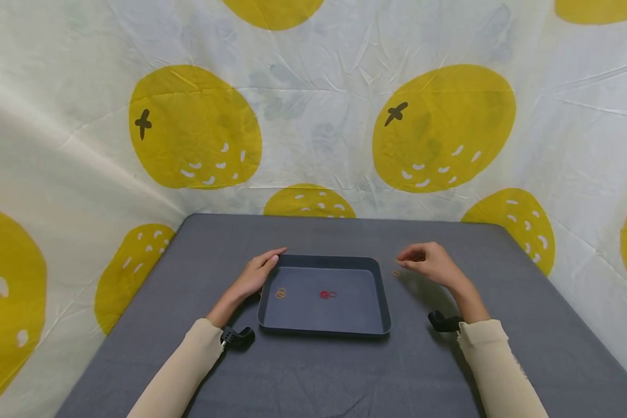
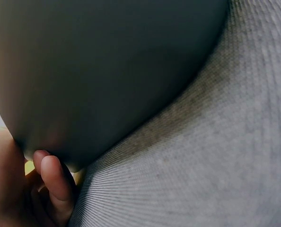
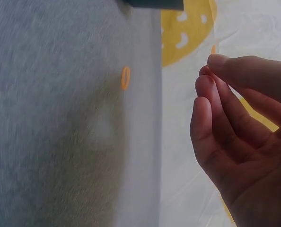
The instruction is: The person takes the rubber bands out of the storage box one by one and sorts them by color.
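Observation:
A dark grey tray (image 1: 298, 316) lies on the table, and my left hand (image 1: 252, 274) grips its left rim near the far corner. In the left wrist view, fingers (image 2: 55, 177) curl against the tray's outer wall. My right hand (image 1: 429, 264), raised to the right of the tray, pinches a small orange rubber band (image 3: 214, 49) between thumb and fingertips. Below it another orange rubber band (image 3: 125, 78) lies on the table. Inside the tray, orange rubber bands (image 1: 280, 293) sit at the left and red rubber bands (image 1: 325, 295) near the middle.
A grey cloth covers the table (image 1: 313, 371). White fabric (image 1: 313, 145) printed with yellow fruit hangs behind the table and at both sides. Each wrist wears a black camera mount.

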`<state>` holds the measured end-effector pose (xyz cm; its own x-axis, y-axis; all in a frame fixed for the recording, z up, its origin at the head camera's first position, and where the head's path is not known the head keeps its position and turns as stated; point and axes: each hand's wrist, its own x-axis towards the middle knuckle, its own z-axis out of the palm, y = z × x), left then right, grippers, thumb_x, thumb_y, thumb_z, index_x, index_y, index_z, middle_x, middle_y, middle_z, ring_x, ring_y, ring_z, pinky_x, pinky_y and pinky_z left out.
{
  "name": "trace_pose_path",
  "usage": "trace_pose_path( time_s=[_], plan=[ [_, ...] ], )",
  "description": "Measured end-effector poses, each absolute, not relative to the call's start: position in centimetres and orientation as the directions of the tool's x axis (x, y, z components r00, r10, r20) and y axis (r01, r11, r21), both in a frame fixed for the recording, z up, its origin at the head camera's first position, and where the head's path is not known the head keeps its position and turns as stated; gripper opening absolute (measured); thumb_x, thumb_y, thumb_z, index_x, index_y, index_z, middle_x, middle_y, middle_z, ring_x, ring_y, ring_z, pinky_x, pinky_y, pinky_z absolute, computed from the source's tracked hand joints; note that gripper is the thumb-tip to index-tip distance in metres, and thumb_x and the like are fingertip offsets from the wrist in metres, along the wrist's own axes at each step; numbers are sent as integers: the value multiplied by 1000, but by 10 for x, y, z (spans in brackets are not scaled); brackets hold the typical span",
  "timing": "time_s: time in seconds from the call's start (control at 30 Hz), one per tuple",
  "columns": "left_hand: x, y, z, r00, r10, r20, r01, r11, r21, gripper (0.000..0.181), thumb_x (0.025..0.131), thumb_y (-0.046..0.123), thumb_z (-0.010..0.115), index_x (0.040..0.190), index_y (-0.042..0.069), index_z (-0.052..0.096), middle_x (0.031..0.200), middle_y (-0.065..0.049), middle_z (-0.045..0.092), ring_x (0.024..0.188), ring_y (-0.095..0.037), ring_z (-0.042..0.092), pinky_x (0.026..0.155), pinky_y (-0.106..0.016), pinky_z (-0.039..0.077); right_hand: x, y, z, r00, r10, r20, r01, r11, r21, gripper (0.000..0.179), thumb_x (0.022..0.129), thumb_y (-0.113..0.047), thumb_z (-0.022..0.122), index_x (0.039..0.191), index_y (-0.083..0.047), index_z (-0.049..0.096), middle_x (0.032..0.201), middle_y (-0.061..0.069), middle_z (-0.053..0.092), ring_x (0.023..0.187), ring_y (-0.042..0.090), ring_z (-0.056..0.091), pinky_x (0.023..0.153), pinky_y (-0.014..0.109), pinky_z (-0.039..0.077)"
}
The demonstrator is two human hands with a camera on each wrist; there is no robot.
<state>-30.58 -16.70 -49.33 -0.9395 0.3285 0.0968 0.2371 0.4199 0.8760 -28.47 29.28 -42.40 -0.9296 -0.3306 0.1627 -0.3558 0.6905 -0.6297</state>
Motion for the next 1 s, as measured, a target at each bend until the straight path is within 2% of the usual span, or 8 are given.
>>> trace_pose_path(
  time_s=[0.23,0.33,0.4,0.47,0.53,0.63,1.0],
  plan=[
    [-306,-167,-494,-935,342,92,241,425,873,44,114,37,40,155,26,50,145,-17,60,36,-16,45,41,-39,49,-288,304,-432,-939,-319,130,-330,729,-600,12,95,-8,73,104,-3,80,99,13,78,84,15,69,70,24,55],
    [-306,-168,-494,-936,340,93,240,422,874,44,113,38,40,155,26,50,125,-24,69,36,-15,44,40,-39,49,-290,307,-438,-939,-321,126,-333,747,-575,12,94,-4,73,103,-2,80,96,12,78,82,16,69,68,25,53],
    [-306,-168,-495,-937,337,94,239,422,874,44,113,38,40,155,26,51,110,-29,70,35,-14,43,40,-39,49,-291,310,-441,-938,-326,122,-336,759,-557,12,93,-4,73,102,-1,80,94,12,78,81,16,68,67,26,52],
    [-306,-168,-494,-937,337,91,235,417,878,45,113,38,40,155,25,50,113,-30,69,35,-14,43,40,-40,49,-292,311,-444,-941,-320,111,-327,770,-548,12,93,-5,74,102,-1,80,93,11,78,79,16,67,65,27,52],
    [-306,-168,-494,-936,340,87,232,414,880,45,113,37,40,156,25,50,127,-28,66,35,-15,44,41,-41,50,-292,313,-447,-944,-316,99,-317,776,-545,12,93,-6,74,102,-2,80,92,11,77,78,16,66,64,27,51],
    [-305,-168,-493,-938,337,82,226,414,882,45,114,36,40,156,24,49,153,-18,54,37,-17,46,43,-42,51,-294,314,-450,-945,-318,82,-310,783,-540,12,93,-7,73,102,-1,80,92,11,78,77,15,67,63,26,51],
    [-305,-168,-494,-936,341,85,234,426,874,46,113,40,40,156,25,49,153,-16,54,38,-18,48,48,-40,52,-294,312,-456,-956,-290,47,-268,795,-544,11,93,-9,75,99,-2,80,89,9,78,74,10,64,65,28,50]
  ],
)
